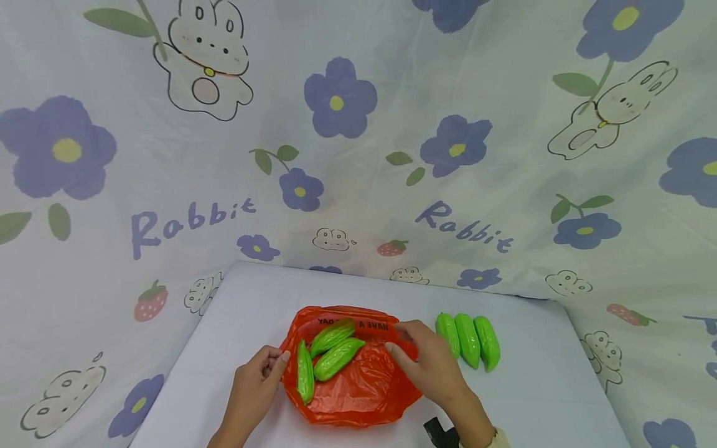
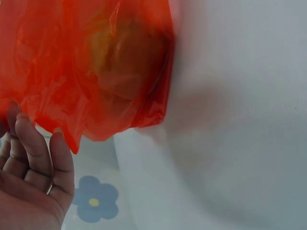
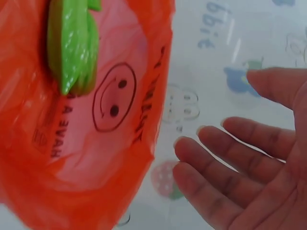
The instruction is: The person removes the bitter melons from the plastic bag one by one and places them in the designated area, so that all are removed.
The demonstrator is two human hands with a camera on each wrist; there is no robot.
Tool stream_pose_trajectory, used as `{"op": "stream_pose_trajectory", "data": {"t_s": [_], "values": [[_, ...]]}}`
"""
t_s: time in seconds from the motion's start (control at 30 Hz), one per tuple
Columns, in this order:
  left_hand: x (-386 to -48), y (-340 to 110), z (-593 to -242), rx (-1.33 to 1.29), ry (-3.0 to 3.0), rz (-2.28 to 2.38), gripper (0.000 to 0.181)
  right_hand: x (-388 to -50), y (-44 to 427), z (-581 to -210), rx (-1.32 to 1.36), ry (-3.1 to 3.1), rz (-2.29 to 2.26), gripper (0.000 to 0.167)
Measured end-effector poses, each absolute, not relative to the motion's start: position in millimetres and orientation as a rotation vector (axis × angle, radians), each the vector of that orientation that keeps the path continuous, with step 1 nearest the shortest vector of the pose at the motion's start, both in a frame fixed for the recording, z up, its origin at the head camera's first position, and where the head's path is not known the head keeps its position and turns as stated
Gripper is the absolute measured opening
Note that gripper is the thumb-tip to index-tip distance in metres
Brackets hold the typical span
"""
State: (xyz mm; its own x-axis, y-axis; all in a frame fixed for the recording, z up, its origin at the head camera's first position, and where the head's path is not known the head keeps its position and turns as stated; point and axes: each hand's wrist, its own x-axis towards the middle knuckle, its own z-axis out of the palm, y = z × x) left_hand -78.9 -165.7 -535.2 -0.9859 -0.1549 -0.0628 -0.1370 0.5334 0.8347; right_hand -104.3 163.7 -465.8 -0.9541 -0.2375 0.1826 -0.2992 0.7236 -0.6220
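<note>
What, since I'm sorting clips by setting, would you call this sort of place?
Probably a makeshift filming booth: rabbit-print sheeting hangs behind and beside a plain white table, where three glossy green vegetables lie in a row near an open red bag.

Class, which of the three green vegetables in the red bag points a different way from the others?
The leftmost vegetable, in the head view: it runs nearly up and down, while the other two vegetables both slant rightward.

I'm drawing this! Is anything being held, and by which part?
The left hand pinches the red bag by its left rim; the right hand holds nothing.
</note>
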Motion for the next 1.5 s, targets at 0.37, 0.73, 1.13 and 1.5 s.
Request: {"op": "stream_pose_trajectory", "data": {"t_s": [0.37,0.73,1.13,1.5], "values": [[-80,-165,-535,0.254,-2.724,-1.509,0.024,-116,132,-471,0.787,-3.095,0.852,0.059],[-80,-164,-537,0.215,-2.693,-1.466,0.016,-127,95,-480,1.124,-3.147,0.584,0.062],[-80,-162,-536,0.221,-2.697,-1.477,0.017,-146,74,-518,1.118,-3.18,0.291,0.049],[-78,-162,-537,0.238,-2.703,-1.484,0.019,-152,67,-539,1.113,-3.115,0.127,0.037]]}}
